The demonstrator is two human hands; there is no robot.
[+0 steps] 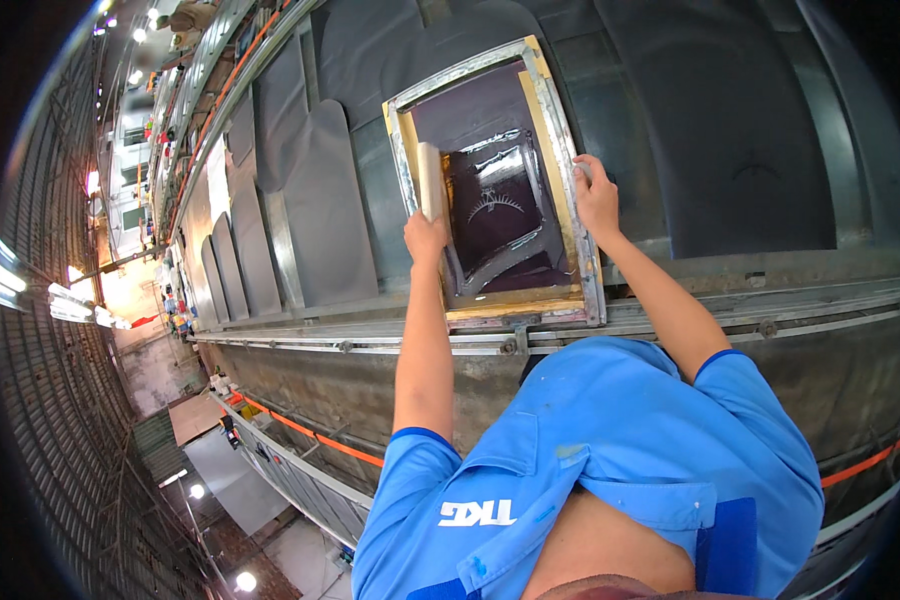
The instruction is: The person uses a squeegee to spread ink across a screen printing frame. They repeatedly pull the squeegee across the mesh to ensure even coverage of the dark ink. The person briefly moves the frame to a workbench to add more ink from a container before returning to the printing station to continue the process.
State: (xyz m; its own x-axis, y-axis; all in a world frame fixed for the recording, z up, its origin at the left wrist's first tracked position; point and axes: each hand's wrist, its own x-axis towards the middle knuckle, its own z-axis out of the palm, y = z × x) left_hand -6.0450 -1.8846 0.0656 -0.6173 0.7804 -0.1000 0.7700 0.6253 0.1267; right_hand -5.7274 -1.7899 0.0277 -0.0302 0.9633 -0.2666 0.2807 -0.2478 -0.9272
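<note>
A screen-printing frame [460, 70] with a metal rim and yellowish tape along its inner edges lies on the long table in front of me. Wet dark ink [490, 270] shines on its mesh, and a pale arc-shaped pattern [496, 204] shows in the middle. My left hand [427, 238] grips a squeegee [431, 180] with a light wooden handle, standing over the left side of the mesh. Around the frame's right rim my right hand [596, 198] is closed. The squeegee's blade edge is partly hidden.
Dark grey cut sheets [325, 210] lie along the table to the left, and a larger dark sheet [720, 130] to the right. A metal rail [670, 308] runs along the table's near edge. Behind me on the left stands another long table edge with an orange strip [310, 432].
</note>
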